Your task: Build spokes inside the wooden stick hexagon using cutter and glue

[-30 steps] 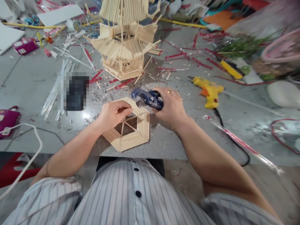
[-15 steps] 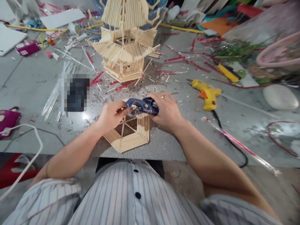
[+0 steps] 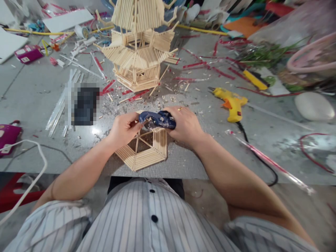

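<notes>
My right hand point(image 3: 185, 124) is wrapped round a dark blue cutting tool point(image 3: 160, 119), its jaws pointing left. My left hand point(image 3: 124, 129) is pinched at the tool's tip, on a small light wooden stick point(image 3: 146, 121) whose far end is hidden. Under both hands lies a flat hexagonal frame of wooden sticks point(image 3: 147, 155), with thin spokes crossing its middle. Part of its far side is covered by the tool and my hands.
A tiered pagoda of sticks point(image 3: 135, 59) stands behind the hands. To the right lies a yellow glue gun point(image 3: 231, 103) with a black cord. Clear glue sticks point(image 3: 61, 105), purple boxes point(image 3: 28, 54) and red plastic strips point(image 3: 195, 65) are scattered around.
The blue tool and my right hand have shifted very slightly left. The whole view has moved a little; the hexagonal frame stays in place.
</notes>
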Demonstrator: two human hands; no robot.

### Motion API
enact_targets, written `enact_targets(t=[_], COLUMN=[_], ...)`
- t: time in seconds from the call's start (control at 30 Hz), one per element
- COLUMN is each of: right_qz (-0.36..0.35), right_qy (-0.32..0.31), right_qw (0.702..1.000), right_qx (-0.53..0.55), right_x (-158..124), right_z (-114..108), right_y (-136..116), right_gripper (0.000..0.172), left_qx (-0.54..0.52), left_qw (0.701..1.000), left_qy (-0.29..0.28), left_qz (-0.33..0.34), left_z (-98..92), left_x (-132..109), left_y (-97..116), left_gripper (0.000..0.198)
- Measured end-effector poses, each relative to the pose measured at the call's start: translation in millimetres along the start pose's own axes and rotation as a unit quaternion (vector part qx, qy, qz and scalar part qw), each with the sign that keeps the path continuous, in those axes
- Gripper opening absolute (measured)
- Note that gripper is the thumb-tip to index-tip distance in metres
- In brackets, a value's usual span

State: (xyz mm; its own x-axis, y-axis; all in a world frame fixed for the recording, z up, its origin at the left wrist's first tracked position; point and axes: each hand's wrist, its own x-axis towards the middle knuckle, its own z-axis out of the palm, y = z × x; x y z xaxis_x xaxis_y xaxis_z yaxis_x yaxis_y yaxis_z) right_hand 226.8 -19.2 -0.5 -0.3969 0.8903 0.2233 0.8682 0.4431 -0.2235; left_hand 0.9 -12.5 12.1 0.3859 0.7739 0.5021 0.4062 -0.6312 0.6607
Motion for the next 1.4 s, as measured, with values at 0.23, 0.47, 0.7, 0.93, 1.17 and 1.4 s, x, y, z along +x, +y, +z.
enact_targets(t=[0.23, 0.47, 0.7, 0.93, 1.17, 1.4], right_qz=[0.009, 0.015, 0.038, 0.06, 0.08, 0.103], right_qy=[-0.017, -0.03, -0.047, -0.08, -0.088, -0.087], right_qw=[1.0, 0.999, 0.998, 0.995, 0.993, 0.989], right_qx=[-0.009, -0.007, -0.014, -0.014, -0.027, -0.06], right_x=[0.7, -0.3, -0.6, 1.2, 1.0, 1.6], right_z=[-0.2, -1.6, -2.1, -6.9, -8.7, -7.6], right_y=[-2.1, -3.9, -7.0, -11.2, -12.8, -13.6], right_gripper=[0.05, 0.046, 0.041, 0.041, 0.037, 0.03], left_qx=[-0.006, 0.015, 0.029, 0.022, 0.0, -0.024], left_qw=[1.0, 0.998, 0.997, 0.996, 0.994, 0.993], left_qy=[-0.002, -0.018, -0.032, -0.043, -0.034, -0.033], left_qz=[-0.016, -0.052, -0.069, -0.071, -0.104, -0.11], left_z=[0.0, -2.4, -3.7, -3.9, -2.7, -2.6], left_x=[-1.4, -0.8, -0.3, 0.0, -0.2, 0.8], left_y=[-1.6, 2.2, 5.3, 5.9, 6.2, 5.6], left_gripper=[0.024, 0.023, 0.028, 0.023, 0.016, 0.02])
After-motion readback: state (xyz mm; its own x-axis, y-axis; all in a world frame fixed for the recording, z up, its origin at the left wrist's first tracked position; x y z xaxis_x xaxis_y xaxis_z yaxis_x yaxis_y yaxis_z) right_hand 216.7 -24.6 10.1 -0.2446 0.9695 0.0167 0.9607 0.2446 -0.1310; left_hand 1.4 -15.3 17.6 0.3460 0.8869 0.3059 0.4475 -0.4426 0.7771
